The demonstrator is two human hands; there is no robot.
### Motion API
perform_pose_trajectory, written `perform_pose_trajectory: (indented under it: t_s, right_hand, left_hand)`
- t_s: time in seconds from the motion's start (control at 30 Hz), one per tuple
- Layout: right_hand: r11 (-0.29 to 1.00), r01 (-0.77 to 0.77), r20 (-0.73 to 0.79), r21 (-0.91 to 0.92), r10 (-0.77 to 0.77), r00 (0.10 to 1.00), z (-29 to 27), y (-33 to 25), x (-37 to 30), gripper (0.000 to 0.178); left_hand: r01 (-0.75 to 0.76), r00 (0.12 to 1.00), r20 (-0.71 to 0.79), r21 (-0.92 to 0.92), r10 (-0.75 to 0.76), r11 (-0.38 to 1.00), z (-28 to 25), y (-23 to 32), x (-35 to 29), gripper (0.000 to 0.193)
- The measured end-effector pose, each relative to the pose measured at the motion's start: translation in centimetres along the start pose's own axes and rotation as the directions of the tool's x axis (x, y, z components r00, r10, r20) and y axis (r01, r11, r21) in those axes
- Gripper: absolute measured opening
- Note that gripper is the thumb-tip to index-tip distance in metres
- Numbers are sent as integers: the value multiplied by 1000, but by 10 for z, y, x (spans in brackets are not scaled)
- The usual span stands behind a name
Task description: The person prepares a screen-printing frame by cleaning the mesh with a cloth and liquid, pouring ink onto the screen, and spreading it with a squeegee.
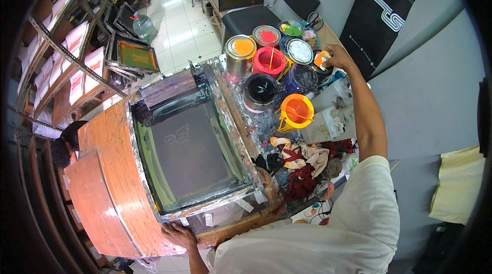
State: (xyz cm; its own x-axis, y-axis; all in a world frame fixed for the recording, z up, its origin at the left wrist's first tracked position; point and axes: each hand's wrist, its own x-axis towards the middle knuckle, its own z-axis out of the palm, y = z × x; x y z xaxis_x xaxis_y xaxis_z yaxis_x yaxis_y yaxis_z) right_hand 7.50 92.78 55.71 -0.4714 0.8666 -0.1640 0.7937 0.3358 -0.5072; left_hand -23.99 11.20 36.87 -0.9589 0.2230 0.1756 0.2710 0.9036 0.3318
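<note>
My right hand (339,59) reaches to the far right among the paint cans. Its fingers are closed on a small whitish piece with orange stains (323,59), perhaps a wad of cloth; its kind is unclear. Beside it stand a can with a silvery lid (300,51) and a dark blue tub (304,77). At the near edge of the work table my left hand (178,235) lies with fingers stretched out, by the lower corner of the screen-printing frame (187,143). Dark ink and a squeegee with a clear, ink-smeared blade (169,89) sit at the frame's far end.
Right of the frame stand a black ink tub (260,92), a red tub (269,62), an orange tub (296,112) and several paint cans. Stained rags (302,171) lie nearer me. Shelves with printed sheets (77,43) stand at left; a black bag (379,20) hangs on the wall.
</note>
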Motion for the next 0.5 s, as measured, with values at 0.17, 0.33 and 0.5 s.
perform_pose_trajectory:
  t_s: [0.17,0.33,0.5]
  right_hand:
    - [992,-40,-154,119,58,986,-35,-44,-39,48]
    - [955,190,-150,230,-158,976,-50,-128,-91,47]
    - [757,367,-36,541,-415,909,32,-240,-159,51]
  left_hand:
    - [-23,1000,7,-41,23,999,-2,5,0,52]
    - [175,973,158,-46,-166,984,-37,25,13,49]
    - [126,992,85,-452,-98,883,-41,-7,5,43]
